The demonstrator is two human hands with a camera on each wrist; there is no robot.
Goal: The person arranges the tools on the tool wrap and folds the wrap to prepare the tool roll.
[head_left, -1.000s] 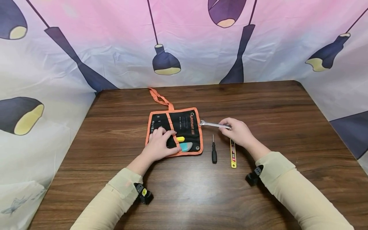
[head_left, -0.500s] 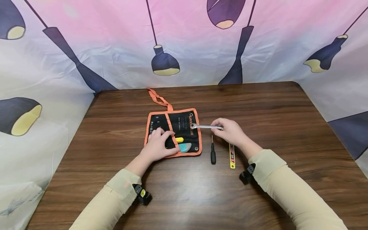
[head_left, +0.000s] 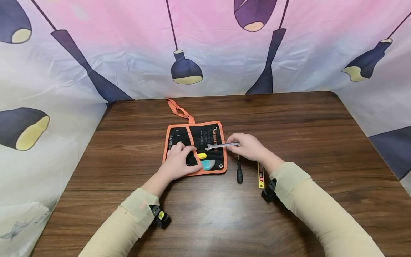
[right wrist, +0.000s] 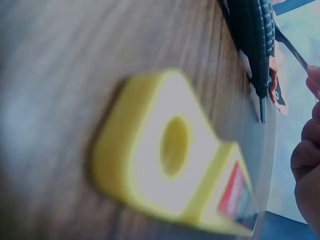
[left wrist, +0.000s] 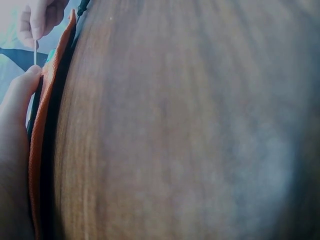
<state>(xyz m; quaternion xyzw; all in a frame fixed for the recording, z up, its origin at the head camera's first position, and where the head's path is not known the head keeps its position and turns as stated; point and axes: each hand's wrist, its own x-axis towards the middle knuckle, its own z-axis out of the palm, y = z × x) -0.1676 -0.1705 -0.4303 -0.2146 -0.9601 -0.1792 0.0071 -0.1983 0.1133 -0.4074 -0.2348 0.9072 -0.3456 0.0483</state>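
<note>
In the head view, a black tool pouch point(head_left: 205, 135) with orange trim lies spread on the table. My left hand point(head_left: 176, 162) grips the edge of its pocket strip, index finger and thumb apart along it. A yellow handle end point(head_left: 202, 156) and a teal-and-grey one point(head_left: 208, 164) stick out of the pockets. My right hand point(head_left: 245, 146) pinches one end of a silver wrench point(head_left: 216, 146). Its open jaw end points left over the pouch, above the yellow handle. The left wrist view shows my left thumb point(left wrist: 20, 92) against the orange edge.
A black-handled screwdriver point(head_left: 239, 173) lies right of the pouch, below my right hand. Farther right is a narrow yellow strip point(head_left: 261, 178) with a red label and a hole. An orange strap point(head_left: 179, 110) trails behind the pouch. A patterned cloth backs the table.
My right hand has carried the wrench leftward and slightly nearer, from the pouch's right edge to over its middle. The left hand has stayed on the pocket strip.
</note>
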